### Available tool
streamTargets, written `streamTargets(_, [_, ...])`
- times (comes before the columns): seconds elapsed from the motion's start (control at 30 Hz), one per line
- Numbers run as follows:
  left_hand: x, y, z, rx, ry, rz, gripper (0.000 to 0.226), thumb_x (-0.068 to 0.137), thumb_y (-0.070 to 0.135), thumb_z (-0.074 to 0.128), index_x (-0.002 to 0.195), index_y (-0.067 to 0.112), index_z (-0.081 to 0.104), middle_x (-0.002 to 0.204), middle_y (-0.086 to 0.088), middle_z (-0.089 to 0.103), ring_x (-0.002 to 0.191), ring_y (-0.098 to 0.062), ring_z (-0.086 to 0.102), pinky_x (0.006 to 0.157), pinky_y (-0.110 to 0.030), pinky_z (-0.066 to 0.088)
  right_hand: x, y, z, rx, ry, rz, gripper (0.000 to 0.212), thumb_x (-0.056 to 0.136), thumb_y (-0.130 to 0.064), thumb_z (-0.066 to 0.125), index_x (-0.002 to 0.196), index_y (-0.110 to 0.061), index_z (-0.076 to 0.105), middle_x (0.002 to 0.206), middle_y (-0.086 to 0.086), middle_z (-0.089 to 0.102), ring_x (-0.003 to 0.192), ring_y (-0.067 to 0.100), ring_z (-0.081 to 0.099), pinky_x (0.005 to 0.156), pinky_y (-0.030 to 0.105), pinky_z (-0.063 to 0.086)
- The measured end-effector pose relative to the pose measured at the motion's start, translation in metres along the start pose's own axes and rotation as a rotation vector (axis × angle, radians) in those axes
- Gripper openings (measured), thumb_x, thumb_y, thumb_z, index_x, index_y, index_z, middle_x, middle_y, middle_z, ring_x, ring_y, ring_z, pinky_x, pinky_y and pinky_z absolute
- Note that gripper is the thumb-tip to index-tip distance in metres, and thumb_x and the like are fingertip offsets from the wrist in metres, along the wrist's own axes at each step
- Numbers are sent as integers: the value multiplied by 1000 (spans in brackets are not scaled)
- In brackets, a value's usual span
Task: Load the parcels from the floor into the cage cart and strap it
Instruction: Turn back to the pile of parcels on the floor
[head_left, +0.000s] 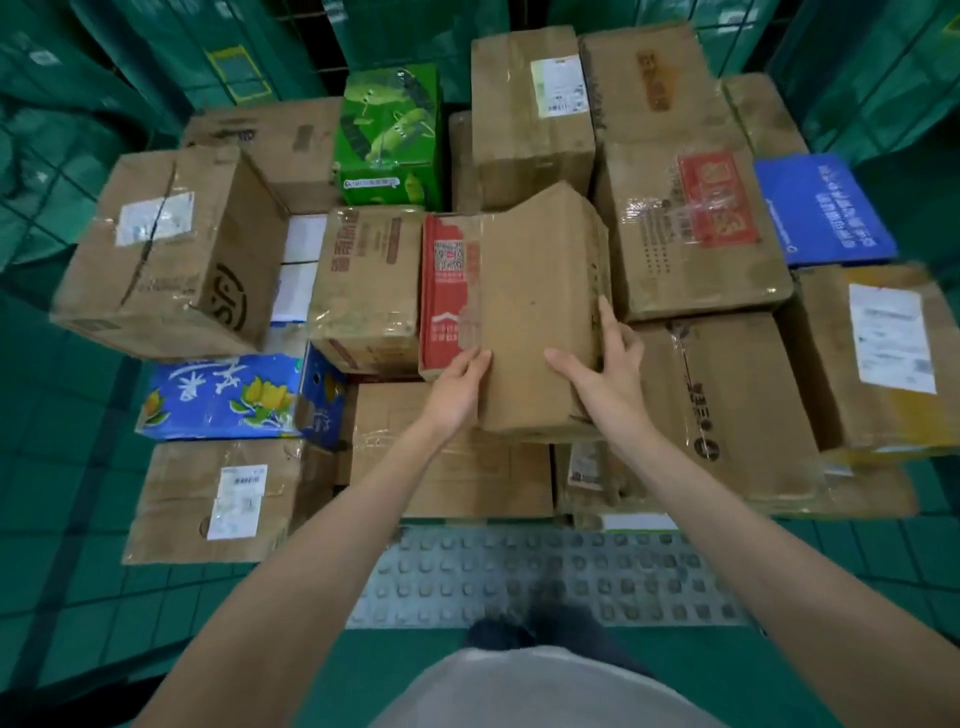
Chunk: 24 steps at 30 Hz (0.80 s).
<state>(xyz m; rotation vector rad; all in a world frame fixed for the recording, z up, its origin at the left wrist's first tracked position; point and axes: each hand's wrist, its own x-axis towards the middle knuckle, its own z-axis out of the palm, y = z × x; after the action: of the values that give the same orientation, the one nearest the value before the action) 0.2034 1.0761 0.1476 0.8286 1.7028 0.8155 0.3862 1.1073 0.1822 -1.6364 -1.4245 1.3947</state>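
From the head camera you are looking straight down at a spread of parcels lying on a green tiled floor (67, 457), with your two bare arms reaching forward into the middle of them.

Both of your hands are on one brown carton with a red printed panel (519, 312), which sits tilted on top of the other boxes near the centre. Your left hand (457, 387) holds its near left corner, fingers laid against the underside edge. Your right hand (605, 374) grips the near right corner, thumb on top and forefinger stretched up along the right side. Holding opposite corners this way looks meant to steady the box for lifting.

Around it lie the remaining parcels: a large brown box with a black logo (171, 254) to the left, a green printed box (392, 135) further away, a blue and white patterned box (228, 395) near left, a flat blue parcel (826, 208) to the right, and a carton sealed with red tape (696, 223) beside it.

Green mesh panels (156, 57) stand at the far edge; whether they belong to the cage cart cannot be told. No strap is visible. Most loading seems to remain ahead.
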Motion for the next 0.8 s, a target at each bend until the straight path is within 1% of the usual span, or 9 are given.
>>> streamTargets(0.03, [10,0,-2,65,3,42,53,102,45,43,151,24,38,157,2,35,145,-18,30,121,-43,22,7,0,2,-60,21,-3,91,80,-56,72,149,-57,14,155,-5,13,142,32,22,117,58,21])
streamTargets(0.1, [29,-1,-4,256,0,108,51,103,47,38,152,33,32,163,8,19,150,-18,15,122,-49,12,20,-2,5,-184,67,-8,89,80,-55,73,148,-57,16,158,-4,11,143,33,20,117,59,18])
streamTargets(0.17, [42,-4,-4,548,-11,110,50,104,50,30,152,42,21,163,15,5,151,-16,2,122,-50,2,28,-3,6,-284,121,-25,89,80,-54,73,149,-58,17,159,-4,9,142,34,21,116,57,17])
streamTargets(0.23, [57,-8,-4,807,-53,99,50,105,49,23,153,46,10,163,16,-7,151,-16,-8,120,-51,-5,35,-6,8,-332,162,-19,88,81,-54,72,149,-57,16,160,-4,8,141,35,22,116,57,18])
streamTargets(0.33, [67,-20,-7,1005,-136,58,53,105,49,19,153,45,-1,161,12,-20,150,-22,-18,116,-56,-12,38,-9,11,-464,187,-13,88,82,-56,68,150,-56,13,161,-3,6,137,39,27,112,56,21])
streamTargets(0.43, [68,-28,-11,1119,-200,82,54,104,50,17,152,46,-10,157,10,-32,146,-25,-26,114,-57,-15,35,-12,14,-619,234,1,88,83,-57,65,152,-54,10,162,2,4,130,43,31,106,56,28])
streamTargets(0.6, [70,-31,-21,1152,-217,76,54,106,42,22,152,47,-6,157,14,-31,147,-20,-27,116,-64,-4,36,-24,20,-874,314,-24,88,85,-59,59,154,-47,7,162,11,5,122,45,37,97,54,35])
streamTargets(0.7, [72,-31,-26,1191,-223,103,55,106,39,22,153,46,-6,158,12,-30,148,-21,-25,118,-60,-4,41,-26,35,-1002,310,-9,89,86,-62,57,155,-44,4,162,14,5,123,46,36,96,56,36])
streamTargets(0.8, [73,-31,-29,1238,-227,116,56,106,39,22,153,45,-7,158,11,-31,148,-21,-23,118,-56,-7,47,-21,44,-1057,315,4,90,86,-62,57,156,-42,3,162,15,5,123,48,36,95,59,37])
